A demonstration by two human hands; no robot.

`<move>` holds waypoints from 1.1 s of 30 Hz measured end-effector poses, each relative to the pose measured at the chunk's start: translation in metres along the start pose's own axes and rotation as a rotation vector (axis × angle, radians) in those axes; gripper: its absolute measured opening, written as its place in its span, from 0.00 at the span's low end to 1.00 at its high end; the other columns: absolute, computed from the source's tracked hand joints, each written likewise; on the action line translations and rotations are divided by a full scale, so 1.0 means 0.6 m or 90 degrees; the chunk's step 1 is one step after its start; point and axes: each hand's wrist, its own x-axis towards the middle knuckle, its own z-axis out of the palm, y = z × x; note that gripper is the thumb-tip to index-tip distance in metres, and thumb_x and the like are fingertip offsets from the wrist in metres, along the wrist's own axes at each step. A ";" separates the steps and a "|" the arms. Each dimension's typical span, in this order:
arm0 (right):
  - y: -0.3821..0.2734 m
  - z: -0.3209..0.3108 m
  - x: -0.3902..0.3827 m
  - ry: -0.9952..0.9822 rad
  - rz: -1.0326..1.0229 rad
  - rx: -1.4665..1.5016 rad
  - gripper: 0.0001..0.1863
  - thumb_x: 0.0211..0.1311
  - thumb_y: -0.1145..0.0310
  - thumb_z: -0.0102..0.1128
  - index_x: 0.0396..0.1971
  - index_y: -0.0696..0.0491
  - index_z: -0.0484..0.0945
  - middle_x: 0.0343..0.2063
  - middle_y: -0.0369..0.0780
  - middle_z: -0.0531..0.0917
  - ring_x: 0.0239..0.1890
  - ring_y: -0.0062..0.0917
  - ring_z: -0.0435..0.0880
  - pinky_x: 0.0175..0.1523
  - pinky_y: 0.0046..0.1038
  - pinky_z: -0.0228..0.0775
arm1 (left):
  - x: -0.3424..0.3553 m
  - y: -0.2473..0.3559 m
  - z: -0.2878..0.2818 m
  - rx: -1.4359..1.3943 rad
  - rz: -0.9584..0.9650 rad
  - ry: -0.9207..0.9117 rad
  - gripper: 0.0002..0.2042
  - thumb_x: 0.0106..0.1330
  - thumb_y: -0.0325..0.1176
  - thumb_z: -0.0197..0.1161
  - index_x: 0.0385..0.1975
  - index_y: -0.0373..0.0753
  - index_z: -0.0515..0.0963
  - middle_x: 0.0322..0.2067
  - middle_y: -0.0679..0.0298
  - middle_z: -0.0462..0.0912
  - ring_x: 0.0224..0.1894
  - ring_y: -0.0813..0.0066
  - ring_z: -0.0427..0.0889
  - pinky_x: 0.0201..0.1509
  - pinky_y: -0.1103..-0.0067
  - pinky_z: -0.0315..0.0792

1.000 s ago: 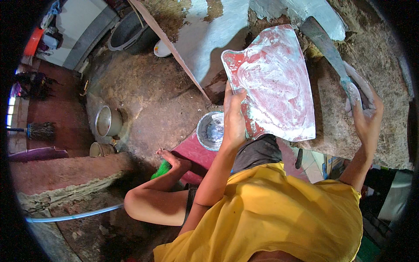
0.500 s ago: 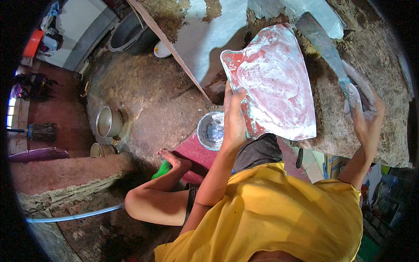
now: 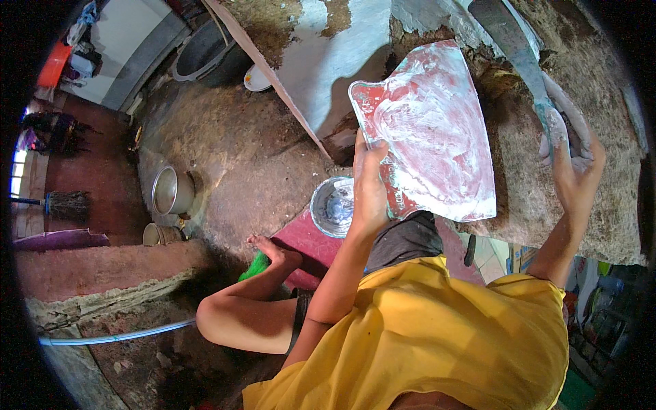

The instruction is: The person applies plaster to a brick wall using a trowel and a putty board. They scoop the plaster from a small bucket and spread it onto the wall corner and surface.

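A flat red board (image 3: 437, 130) smeared with white paste is held up before me. My left hand (image 3: 371, 178) grips its left edge, thumb on top and fingers beneath. To the right of the board, my right hand (image 3: 574, 140), dusted white, is closed round the handle of a putty knife (image 3: 509, 44). Its broad grey blade points up and to the left, apart from the board. Below the board's left edge, a bowl (image 3: 333, 207) with whitish paste on its inside is partly covered by my left hand.
At the upper middle, a wall (image 3: 321, 61) carries patchy white coating. A rough ledge (image 3: 547, 198) runs along the right. Metal pots (image 3: 172, 190) and a large dark basin (image 3: 210, 55) stand on the floor at left. A blue hose (image 3: 123, 337) crosses the lower left.
My right hand has shifted slightly, carrying the putty knife's blade up and a little to the right. The board stays almost in place in my left hand.
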 end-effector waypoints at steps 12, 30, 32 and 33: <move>0.013 -0.020 -0.004 -0.078 -0.004 -0.019 0.17 0.56 0.80 0.48 0.48 0.60 0.69 0.44 0.44 0.74 0.44 0.24 0.74 0.48 0.26 0.66 | 0.000 0.002 0.002 -0.005 0.013 0.001 0.25 0.57 0.36 0.46 0.55 0.33 0.56 0.48 0.59 0.66 0.50 0.72 0.65 0.55 0.78 0.58; 0.012 -0.030 -0.022 -0.058 -0.010 -0.088 0.16 0.51 0.78 0.51 0.43 0.59 0.73 0.43 0.45 0.76 0.40 0.27 0.76 0.46 0.25 0.66 | 0.000 -0.003 -0.005 0.005 0.010 0.013 0.26 0.57 0.37 0.48 0.56 0.35 0.55 0.50 0.58 0.66 0.50 0.69 0.67 0.55 0.76 0.61; 0.052 -0.019 -0.037 -0.015 -0.059 -0.163 0.16 0.47 0.79 0.54 0.41 0.59 0.74 0.43 0.47 0.76 0.43 0.31 0.76 0.49 0.27 0.65 | -0.002 -0.001 -0.008 0.002 0.018 0.019 0.27 0.57 0.37 0.49 0.57 0.37 0.55 0.50 0.58 0.66 0.51 0.68 0.68 0.55 0.75 0.62; 0.063 -0.017 -0.041 0.023 -0.067 -0.211 0.17 0.46 0.79 0.55 0.40 0.59 0.75 0.42 0.47 0.77 0.43 0.32 0.76 0.50 0.28 0.64 | -0.001 -0.002 -0.005 -0.010 0.010 0.017 0.27 0.57 0.37 0.49 0.57 0.37 0.55 0.50 0.59 0.66 0.50 0.68 0.68 0.54 0.75 0.62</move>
